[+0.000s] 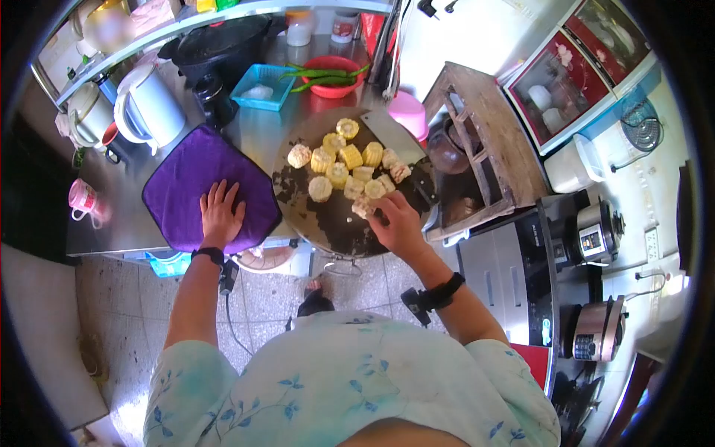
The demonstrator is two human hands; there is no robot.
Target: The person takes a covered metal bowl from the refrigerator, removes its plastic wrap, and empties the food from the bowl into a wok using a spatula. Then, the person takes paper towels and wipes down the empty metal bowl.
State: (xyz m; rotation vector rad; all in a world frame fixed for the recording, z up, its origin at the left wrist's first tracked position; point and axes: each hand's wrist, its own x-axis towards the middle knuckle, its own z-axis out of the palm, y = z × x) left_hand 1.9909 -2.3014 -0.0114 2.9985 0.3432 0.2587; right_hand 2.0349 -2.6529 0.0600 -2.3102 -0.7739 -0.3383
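Head view: we find the left hand [222, 212] laid flat, fingers spread wide, on a purple cloth [179, 186] at the counter's [134, 197] near side; we judge that it serves as a prop for the leaning body. The right hand [400, 226] is drawn narrow, thumb and fingertips at a corn piece [361, 206]; whether it is gripped or merely touched, we cannot tell. The other corn chunks [351, 156] lie grouped on the round board [298, 212] beside the cloth, presumably kept together within easy reach. Beyond them a cleaver [391, 134] rests flat along the board's far right, its handle toward the right, conveniently placed for that hand, in our opinion. Farther back, green peppers [328, 77] lie across a red bowl [335, 92], apparently too long to fit inside. Next to it stands a blue basket [261, 103].
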